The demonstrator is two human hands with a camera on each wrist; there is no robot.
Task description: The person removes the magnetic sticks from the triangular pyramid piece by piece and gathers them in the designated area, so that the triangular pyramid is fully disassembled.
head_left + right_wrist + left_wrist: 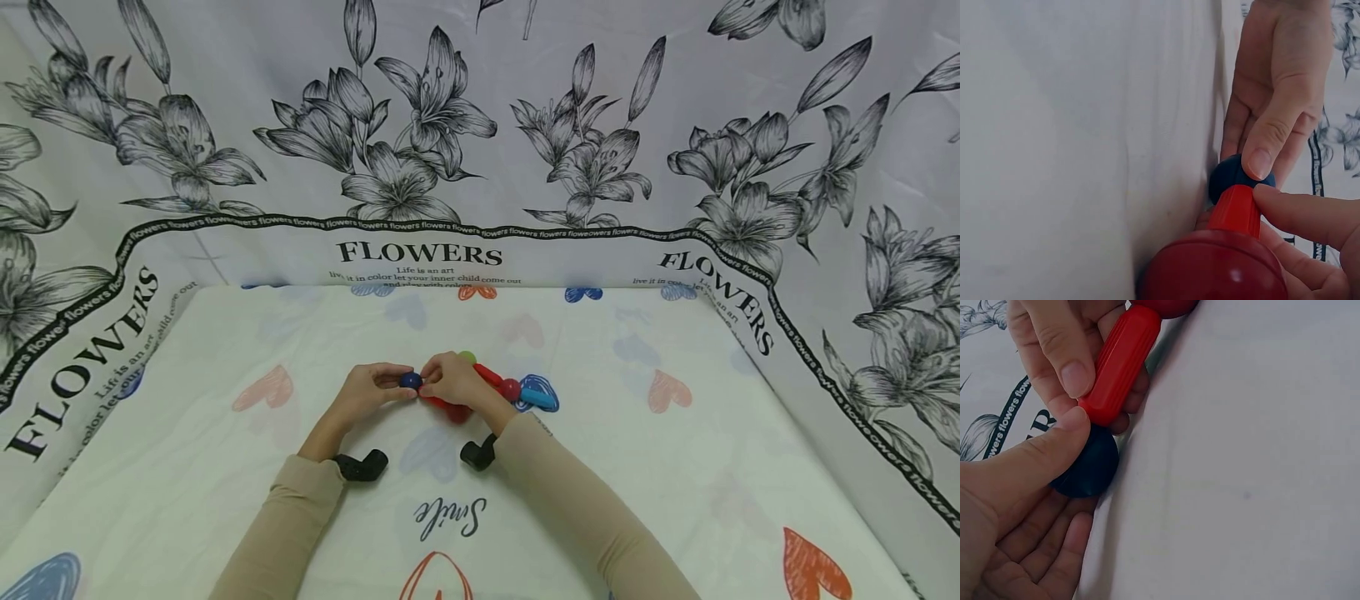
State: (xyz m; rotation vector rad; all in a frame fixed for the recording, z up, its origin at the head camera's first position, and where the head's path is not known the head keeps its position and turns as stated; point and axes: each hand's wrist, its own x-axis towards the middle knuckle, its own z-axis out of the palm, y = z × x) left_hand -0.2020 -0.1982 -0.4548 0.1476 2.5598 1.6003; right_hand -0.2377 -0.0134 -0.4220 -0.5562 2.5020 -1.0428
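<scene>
My left hand [369, 388] pinches a dark blue ball [1099, 467] between thumb and fingers. Right beside it, my right hand [456, 377] grips a ridged red rod [1124, 365] near the end that meets the blue ball. Whether the rod sits inside the ball cannot be told. At the rod's other end is a larger dark red ball [1213, 269]. Beyond the right hand, in the head view, a green ball [468, 357], another red rod [488, 375], a red ball [511, 389] and a light blue rod [537, 397] form a chain, partly hidden by that hand.
A white cloth [600, 492] printed with hearts and lettering covers the table. Behind it hangs a curtain [510, 167] with a flower print. Black wrist-worn pieces [366, 467] jut out below both wrists.
</scene>
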